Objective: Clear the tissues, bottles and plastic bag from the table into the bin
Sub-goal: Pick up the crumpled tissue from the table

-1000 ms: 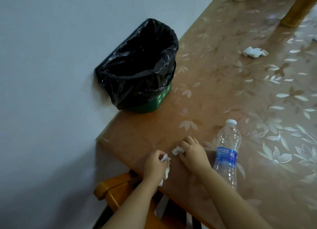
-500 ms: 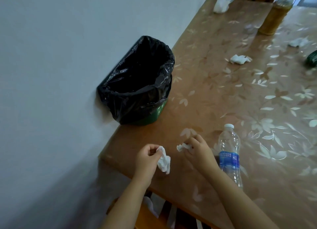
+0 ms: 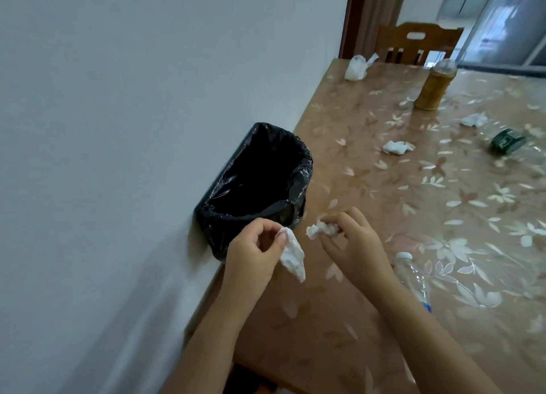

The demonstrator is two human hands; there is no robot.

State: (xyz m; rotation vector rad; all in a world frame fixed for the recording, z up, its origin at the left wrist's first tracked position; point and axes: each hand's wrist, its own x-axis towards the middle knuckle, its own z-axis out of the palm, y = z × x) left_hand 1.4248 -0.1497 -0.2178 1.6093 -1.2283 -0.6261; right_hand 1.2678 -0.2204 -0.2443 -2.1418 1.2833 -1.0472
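Note:
My left hand (image 3: 251, 252) pinches a hanging white tissue (image 3: 292, 254) just in front of the bin (image 3: 257, 184), which is lined with a black bag and stands on the table against the wall. My right hand (image 3: 351, 243) holds a small crumpled tissue (image 3: 320, 229) beside it, above the table. A clear water bottle (image 3: 413, 281) with a blue label lies partly hidden behind my right forearm. Two more crumpled tissues (image 3: 397, 147) (image 3: 474, 119) lie farther back. A white plastic bag (image 3: 357, 67) sits at the far corner. A green-labelled bottle (image 3: 506, 140) lies on its side at the right.
The table (image 3: 443, 216) has a brown floral cover and runs along a white wall on the left. A tall amber jar (image 3: 434, 89) stands at the back. A wooden chair (image 3: 416, 43) sits behind the far end of the table.
Both hands have lifted off the table with their tissues and moved up toward the bin. The view has tilted upward, showing more of the far table.

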